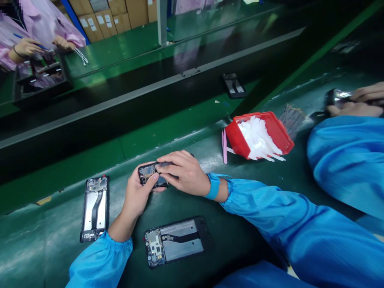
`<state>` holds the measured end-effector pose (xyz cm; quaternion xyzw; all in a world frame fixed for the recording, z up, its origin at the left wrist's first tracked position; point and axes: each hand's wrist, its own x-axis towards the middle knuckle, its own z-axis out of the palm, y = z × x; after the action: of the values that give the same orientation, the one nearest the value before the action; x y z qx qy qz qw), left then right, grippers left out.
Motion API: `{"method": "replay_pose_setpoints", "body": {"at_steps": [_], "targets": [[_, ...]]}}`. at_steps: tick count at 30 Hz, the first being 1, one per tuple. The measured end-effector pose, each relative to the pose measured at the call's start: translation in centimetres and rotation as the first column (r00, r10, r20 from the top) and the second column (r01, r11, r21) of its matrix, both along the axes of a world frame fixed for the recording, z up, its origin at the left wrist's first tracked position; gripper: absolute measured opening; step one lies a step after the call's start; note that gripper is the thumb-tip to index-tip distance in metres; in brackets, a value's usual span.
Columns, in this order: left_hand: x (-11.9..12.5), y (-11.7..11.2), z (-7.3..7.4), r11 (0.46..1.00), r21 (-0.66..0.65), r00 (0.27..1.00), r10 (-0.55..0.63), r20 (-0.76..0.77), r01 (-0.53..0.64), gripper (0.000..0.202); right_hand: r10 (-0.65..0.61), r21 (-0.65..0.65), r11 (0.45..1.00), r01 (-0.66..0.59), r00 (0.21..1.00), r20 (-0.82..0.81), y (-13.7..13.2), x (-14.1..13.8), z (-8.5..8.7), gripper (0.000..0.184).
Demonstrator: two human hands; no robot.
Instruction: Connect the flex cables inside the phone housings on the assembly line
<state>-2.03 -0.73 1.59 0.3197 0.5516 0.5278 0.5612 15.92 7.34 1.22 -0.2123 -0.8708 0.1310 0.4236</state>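
Note:
An open phone chassis lies on the dark green bench, its circuit board and metal back plate exposed. My left hand is wrapped round its near end, thumb on the board. My right hand lies over the far part of the same phone, fingers pressed together on its top edge. Most of the phone is hidden under the right hand. A blue band circles my right wrist.
Two more open phones lie nearby, one upright at the left, one flat in front. A red tray of white strips and pink tweezers sit to the right. A neighbour's blue sleeve and hands are at far right; a person in pink sits across the conveyor.

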Motion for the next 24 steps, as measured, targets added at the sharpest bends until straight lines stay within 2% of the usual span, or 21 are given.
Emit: {"method": "replay_pose_setpoints", "body": {"at_steps": [9,17,24], "targets": [[0.20,-0.04,0.24,1.000,0.001,1.000,0.017,-0.018,-0.017,0.054,0.001,0.005,1.000,-0.001,1.000,-0.020,-0.07,-0.02,-0.14,0.010],[0.65,-0.01,0.45,0.995,0.015,0.990,0.104,-0.092,-0.103,0.053,0.011,0.008,1.000,-0.011,1.000,-0.001,-0.15,-0.29,-0.27,0.011],[0.30,-0.02,0.27,0.999,0.006,0.997,0.039,-0.060,-0.038,0.052,-0.001,-0.005,1.000,0.001,1.000,0.008,-0.25,-0.14,-0.22,0.009]]}}
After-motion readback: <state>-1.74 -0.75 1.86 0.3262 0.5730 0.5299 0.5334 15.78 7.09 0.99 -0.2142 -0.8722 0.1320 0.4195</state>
